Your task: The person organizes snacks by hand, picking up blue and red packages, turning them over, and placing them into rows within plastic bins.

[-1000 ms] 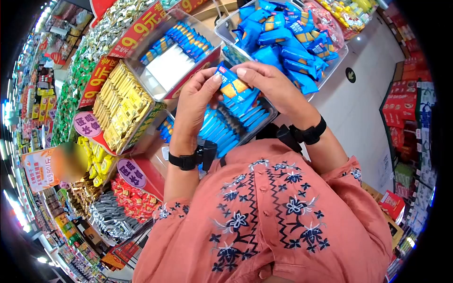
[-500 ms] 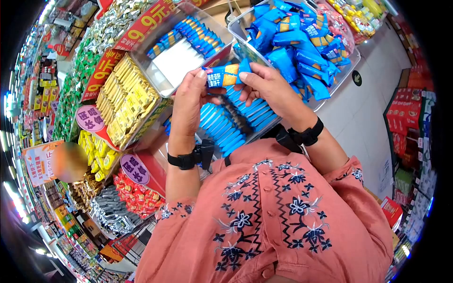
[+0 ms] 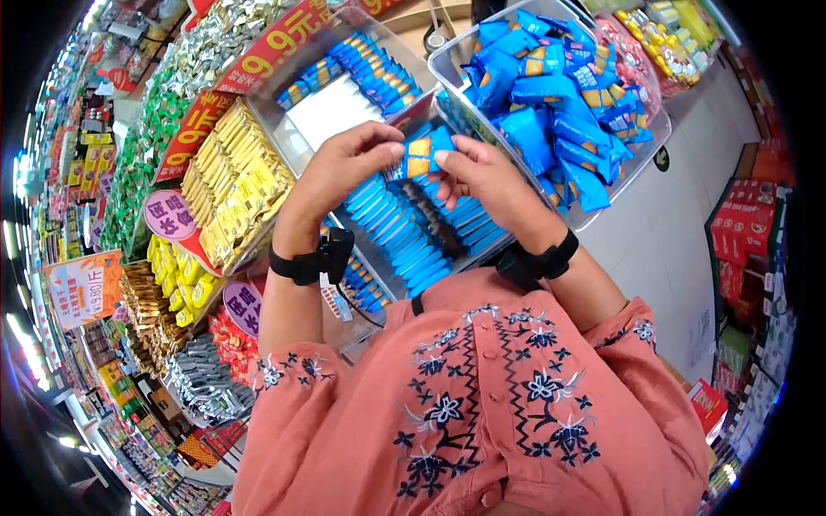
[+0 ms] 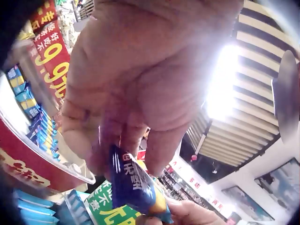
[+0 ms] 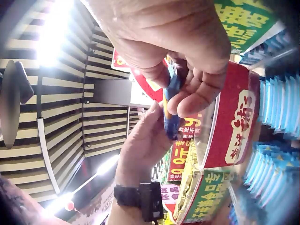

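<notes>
A small blue biscuit packet (image 3: 419, 160) with a biscuit picture on its front is held flat between both hands, over an open bin. My left hand (image 3: 354, 165) pinches its left end with thumb and fingers. At the other end, my right hand (image 3: 489, 179) grips the packet between thumb and fingers, as the right wrist view also shows. Below the hands, rows of blue packets (image 3: 404, 245) stand on edge in the clear bin, with a dark gap between the rows. In the left wrist view the packet (image 4: 136, 183) hangs tilted from the left fingers.
At the right, a clear tub (image 3: 583, 211) holds a loose heap of blue packets. Another clear bin, with blue packets around a white block (image 3: 331, 112), stands beyond the left hand. Yellow packets (image 3: 237, 185) fill a box farther left, near red price signs (image 3: 194, 142).
The packet was tilted, then turned level with its printed text showing; now less text shows between the fingers. The left hand has rotated and its forearm shifted outward. The head view has shifted slightly.
</notes>
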Demonstrator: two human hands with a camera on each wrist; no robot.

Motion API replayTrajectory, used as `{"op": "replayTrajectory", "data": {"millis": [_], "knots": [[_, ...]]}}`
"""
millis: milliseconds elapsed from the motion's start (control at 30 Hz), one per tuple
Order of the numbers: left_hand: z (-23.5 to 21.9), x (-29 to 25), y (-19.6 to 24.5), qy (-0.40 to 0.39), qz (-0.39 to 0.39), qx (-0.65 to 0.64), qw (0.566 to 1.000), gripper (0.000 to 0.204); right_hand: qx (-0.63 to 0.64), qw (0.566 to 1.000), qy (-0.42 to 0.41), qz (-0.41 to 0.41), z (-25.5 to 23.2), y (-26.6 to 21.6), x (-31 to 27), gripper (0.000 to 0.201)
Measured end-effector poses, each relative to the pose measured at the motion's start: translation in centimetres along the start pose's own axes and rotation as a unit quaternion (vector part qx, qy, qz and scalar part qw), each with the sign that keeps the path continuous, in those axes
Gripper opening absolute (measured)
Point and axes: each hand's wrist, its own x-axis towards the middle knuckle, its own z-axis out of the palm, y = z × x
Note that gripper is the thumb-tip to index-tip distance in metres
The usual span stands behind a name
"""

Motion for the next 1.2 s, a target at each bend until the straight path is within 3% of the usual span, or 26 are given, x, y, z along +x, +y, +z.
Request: {"op": "replayTrajectory", "data": {"millis": [100,200,233,333,400,500,600,700,767,933,1033,1200], "knots": [[-0.9,1.6,0.2,-0.104,-0.036,0.083,0.990,0.027,-0.019,1.000,-0.005,-0.003,-0.1,1.0,0.8,0.027],[-1.8,3.1,0.3,-0.158,-0.043,0.172,0.971,0.027,-0.004,1.000,0.012,-0.010,0.2,1.4,1.2,0.030],[-2.2,3.4,0.3,-0.150,-0.042,0.140,0.978,0.025,0.013,1.000,0.021,-0.008,0.3,1.5,1.3,0.034],[-5.3,5.5,2.3,-0.059,0.036,0.230,0.971,0.024,0.027,0.999,0.043,0.001,0.2,2.1,1.6,0.036],[-8.5,8.2,1.7,0.031,0.001,0.220,0.975,0.023,0.034,0.999,0.025,0.015,0.2,2.4,1.9,0.037],[-14.0,13.2,-1.4,0.153,-0.035,0.413,0.897,0.032,0.035,0.999,0.007,0.032,0.4,2.8,2.2,0.037],[-16.5,16.2,-6.4,0.198,-0.068,0.515,0.831,0.035,0.037,0.998,-0.011,0.045,0.5,3.2,2.5,0.036],[-16.4,17.5,-9.1,0.178,-0.098,0.570,0.796,0.030,0.035,0.998,-0.017,0.057,0.5,3.4,2.6,0.034],[-17.0,18.4,-11.4,0.184,-0.077,0.587,0.785,0.030,0.030,0.997,-0.020,0.062,0.4,3.2,2.7,0.033],[-16.2,19.1,-12.5,0.210,-0.027,0.606,0.767,0.026,0.020,0.996,-0.028,0.079,0.2,3.3,3.1,0.030],[-16.0,19.4,-12.9,0.209,-0.013,0.577,0.790,0.025,0.017,0.996,-0.034,0.085,0.0,3.5,3.3,0.030],[-15.9,19.5,-13.1,0.219,-0.009,0.583,0.783,0.040,0.031,0.995,-0.030,0.088,-0.1,3.6,3.5,0.030]]}}
